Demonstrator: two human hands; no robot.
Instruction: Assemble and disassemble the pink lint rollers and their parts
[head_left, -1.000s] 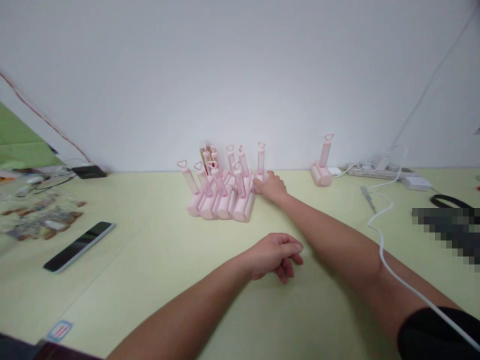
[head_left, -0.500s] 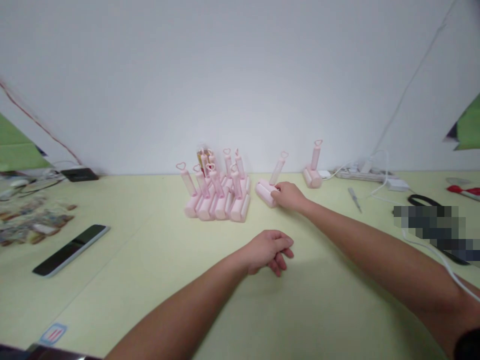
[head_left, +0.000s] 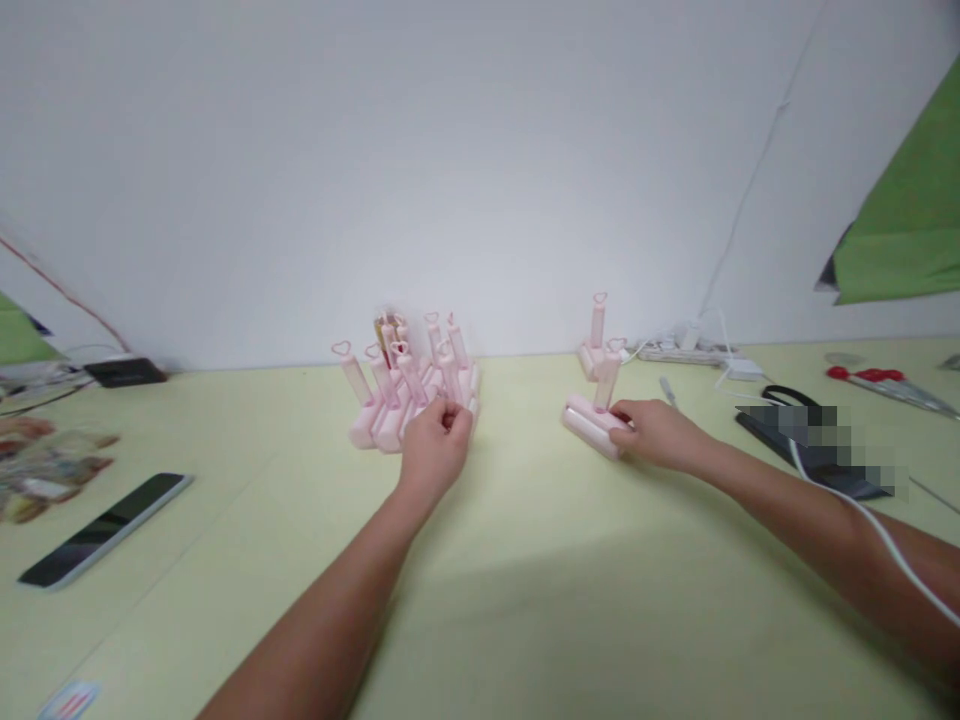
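Note:
My right hand [head_left: 652, 432] grips the right end of a pink double-barrelled piece [head_left: 589, 425], which has an upright translucent tube with a heart-shaped loop on top. The piece sits at an angle, at or just above the table. My left hand [head_left: 436, 445] is closed at the front right of a cluster of several similar pink pieces [head_left: 366, 422], its fingers around the lower part of the front-right one [head_left: 450, 382]. The hand hides most of that piece's base. Another pink piece [head_left: 597, 335] stands alone by the wall, behind the right hand's one.
On the left lie a phone-like dark slab [head_left: 105, 530], a pile of small bagged items [head_left: 56, 465] and a black device [head_left: 126, 371]. On the right are a power strip [head_left: 682, 354], a small screwdriver-like tool [head_left: 667, 390], a black strapped item [head_left: 795, 440], red-handled scissors [head_left: 877, 378] and a white cable [head_left: 840, 490].
My left hand has moved left and forward to the cluster and closed there. My right hand has brought its pink piece to the right and nearer, away from the cluster. The view has shifted.

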